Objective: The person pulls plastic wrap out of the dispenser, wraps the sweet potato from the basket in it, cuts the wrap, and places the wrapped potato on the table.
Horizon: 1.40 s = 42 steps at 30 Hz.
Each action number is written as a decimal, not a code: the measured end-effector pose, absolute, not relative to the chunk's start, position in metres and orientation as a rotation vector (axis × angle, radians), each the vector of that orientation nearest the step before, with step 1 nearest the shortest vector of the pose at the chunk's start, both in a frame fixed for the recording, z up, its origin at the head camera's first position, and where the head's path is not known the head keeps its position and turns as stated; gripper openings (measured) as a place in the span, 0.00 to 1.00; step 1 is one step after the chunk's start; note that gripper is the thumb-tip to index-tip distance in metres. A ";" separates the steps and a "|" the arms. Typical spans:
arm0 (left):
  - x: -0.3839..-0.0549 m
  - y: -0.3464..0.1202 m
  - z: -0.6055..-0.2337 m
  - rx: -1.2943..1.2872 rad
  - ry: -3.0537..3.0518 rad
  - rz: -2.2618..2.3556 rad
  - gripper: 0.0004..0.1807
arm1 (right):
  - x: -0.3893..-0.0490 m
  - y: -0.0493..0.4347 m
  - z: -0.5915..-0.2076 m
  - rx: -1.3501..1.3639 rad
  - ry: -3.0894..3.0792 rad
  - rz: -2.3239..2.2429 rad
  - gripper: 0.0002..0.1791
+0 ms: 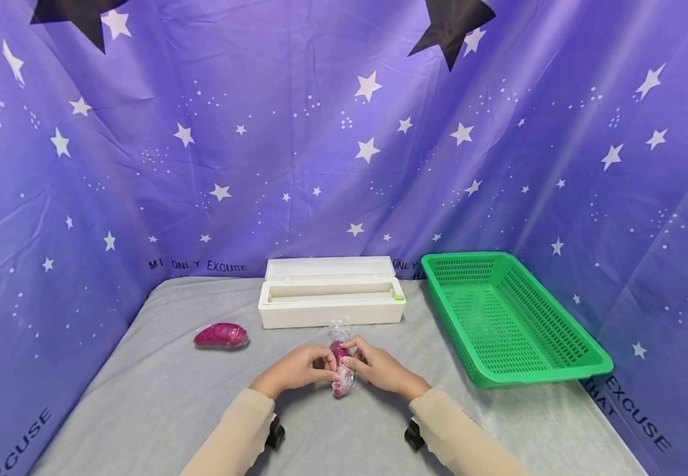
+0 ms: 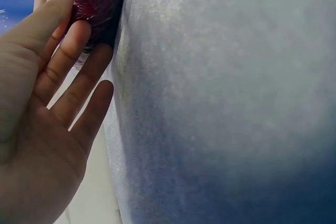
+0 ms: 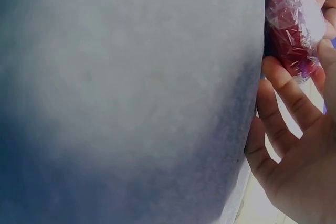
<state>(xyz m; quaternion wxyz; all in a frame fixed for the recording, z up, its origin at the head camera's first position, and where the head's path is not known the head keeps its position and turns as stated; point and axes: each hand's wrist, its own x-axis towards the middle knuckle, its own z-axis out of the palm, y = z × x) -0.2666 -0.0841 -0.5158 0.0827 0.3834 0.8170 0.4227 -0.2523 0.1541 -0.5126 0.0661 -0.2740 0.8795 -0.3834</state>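
Note:
In the head view a purple-red sweet potato [image 1: 342,385] in clear cling film lies lengthwise on the grey cloth, with a loose film end sticking out at its far side. My left hand [image 1: 299,367] pinches it from the left between thumb and fingers. From the right, my right hand [image 1: 384,370] pinches the same sweet potato and its film. Both wrist views show crinkled film over the sweet potato [image 3: 294,24], with the lower fingers of each hand spread loosely beside it. Off to the left lies another film-wrapped sweet potato [image 1: 221,335], untouched.
Behind my hands stands a white cling film dispenser box [image 1: 332,315], its lid [image 1: 330,266] raised and a green slider at the right end. A green perforated basket [image 1: 534,377] sits at the right. Purple starry curtains [image 1: 296,132] close off the back and sides.

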 end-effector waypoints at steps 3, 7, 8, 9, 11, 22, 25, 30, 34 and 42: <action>-0.268 -0.084 -0.516 1.129 2.452 1.246 0.08 | -0.253 0.153 -0.512 -0.806 2.667 -1.157 0.14; -0.269 -0.083 -0.516 1.100 2.487 1.231 0.10 | -0.256 0.151 -0.513 -0.787 2.694 -1.158 0.14; -0.269 -0.083 -0.517 1.089 2.495 1.232 0.11 | -0.256 0.151 -0.513 -0.788 2.703 -1.155 0.13; -0.269 -0.082 -0.517 1.076 2.501 1.235 0.12 | -0.256 0.151 -0.513 -0.790 2.704 -1.154 0.13; -0.269 -0.081 -0.517 1.048 2.505 1.240 0.12 | -0.257 0.153 -0.512 -0.794 2.673 -1.153 0.14; -0.268 -0.082 -0.513 1.040 2.498 1.256 0.07 | -0.262 0.167 -0.503 -0.997 2.377 -1.159 0.27; -0.269 -0.081 -0.514 0.996 2.526 1.240 0.08 | -0.263 0.166 -0.504 -0.985 2.370 -1.168 0.27; -0.273 -0.080 -0.510 0.668 2.533 1.287 0.16 | -0.263 0.165 -0.505 -0.929 2.381 -1.165 0.27; -0.277 -0.077 -0.507 0.403 2.471 1.347 0.27 | -0.263 0.165 -0.505 -0.905 2.387 -1.172 0.27; -0.289 -0.070 -0.502 0.230 2.275 1.484 0.23 | -0.262 0.165 -0.507 -0.888 2.406 -1.161 0.29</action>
